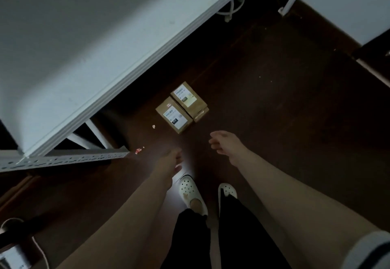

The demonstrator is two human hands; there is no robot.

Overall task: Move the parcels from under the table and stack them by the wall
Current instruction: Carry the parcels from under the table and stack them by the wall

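- Two labelled parcels (176, 117) lie touching on the dark floor (274, 110), just past the table (84, 47) edge and against no wall in view; stacking looks not yet done; whether a third sits under the farther one, I cannot tell
- Left hand (172, 160) and right hand (223, 145) hang near the parcels, fingers loose, holding nothing
- Open floor lies to the right; the table edge and its frame (63, 160) crowd the left
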